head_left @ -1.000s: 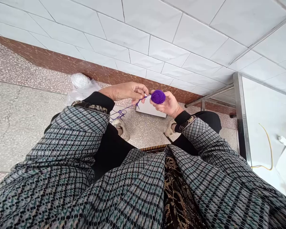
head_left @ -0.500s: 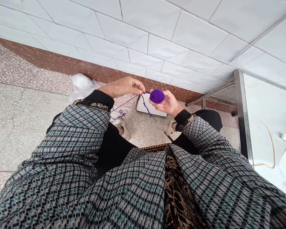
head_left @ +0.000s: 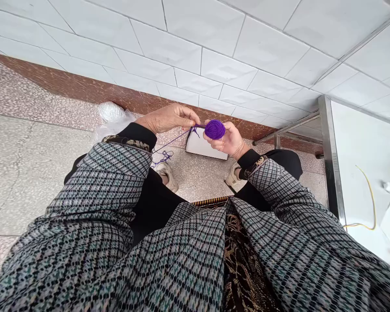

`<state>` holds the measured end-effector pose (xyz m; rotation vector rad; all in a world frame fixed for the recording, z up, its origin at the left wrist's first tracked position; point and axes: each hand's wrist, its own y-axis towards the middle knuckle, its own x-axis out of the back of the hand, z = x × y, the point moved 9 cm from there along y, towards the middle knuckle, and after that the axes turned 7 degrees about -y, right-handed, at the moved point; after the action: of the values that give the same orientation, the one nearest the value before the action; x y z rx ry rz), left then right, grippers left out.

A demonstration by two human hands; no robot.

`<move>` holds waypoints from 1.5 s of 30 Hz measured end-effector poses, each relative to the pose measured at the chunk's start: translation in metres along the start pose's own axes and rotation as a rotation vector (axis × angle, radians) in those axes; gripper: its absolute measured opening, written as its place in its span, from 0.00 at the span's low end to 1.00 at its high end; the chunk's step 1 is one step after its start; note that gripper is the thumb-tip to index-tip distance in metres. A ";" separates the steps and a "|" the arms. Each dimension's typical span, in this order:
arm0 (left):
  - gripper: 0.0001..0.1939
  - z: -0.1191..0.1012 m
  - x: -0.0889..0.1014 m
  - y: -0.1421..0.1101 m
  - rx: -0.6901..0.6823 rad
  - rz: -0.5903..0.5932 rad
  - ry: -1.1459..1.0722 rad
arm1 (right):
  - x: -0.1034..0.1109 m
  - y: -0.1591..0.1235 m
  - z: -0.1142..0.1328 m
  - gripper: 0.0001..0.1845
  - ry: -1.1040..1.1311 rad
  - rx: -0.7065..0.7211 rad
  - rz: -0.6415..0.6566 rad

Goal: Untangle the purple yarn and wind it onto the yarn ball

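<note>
A round ball of purple yarn [head_left: 215,129] rests in my right hand [head_left: 230,141], whose fingers curl around its lower and near sides. To its left, my left hand [head_left: 172,118] pinches the purple strand [head_left: 199,126] between thumb and fingertips, close beside the ball. A short tangled bit of yarn dangles just under those fingertips. From the pinch another length slants down to the left, toward a loose purple tangle [head_left: 163,158] near my left shoe. My palm hides part of the ball's underside.
Below my hands a white-topped box [head_left: 203,145] lies on the speckled floor. A white ball [head_left: 111,112] and clear plastic bag [head_left: 117,125] sit by the wall's brown baseboard. A metal-edged white table [head_left: 360,164] with a yellow cord [head_left: 373,208] stands at right.
The long strand that hung over the box has drawn up to a short tangle by my left fingertips. My left hand has shifted slightly right, closer to the ball.
</note>
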<state>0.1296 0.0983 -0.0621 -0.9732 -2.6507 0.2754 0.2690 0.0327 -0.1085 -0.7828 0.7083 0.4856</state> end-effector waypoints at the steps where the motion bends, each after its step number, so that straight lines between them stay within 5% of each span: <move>1: 0.13 0.000 0.001 0.000 -0.004 -0.004 0.002 | 0.000 0.000 0.000 0.29 0.011 -0.001 0.003; 12: 0.21 0.012 -0.003 0.003 0.035 0.069 0.066 | -0.002 0.000 0.001 0.31 -0.016 -0.004 -0.050; 30: 0.13 0.003 -0.012 0.008 0.027 0.036 0.010 | -0.010 0.001 0.011 0.24 0.129 0.072 -0.030; 37: 0.16 0.010 -0.019 0.008 0.082 0.185 0.007 | -0.009 0.000 0.012 0.25 0.120 0.068 -0.054; 45: 0.09 0.010 -0.030 0.004 0.116 0.266 0.081 | -0.009 0.000 0.009 0.26 0.127 0.032 0.015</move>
<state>0.1503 0.0811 -0.0790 -1.2691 -2.4017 0.4340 0.2660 0.0380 -0.0973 -0.7836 0.8388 0.4400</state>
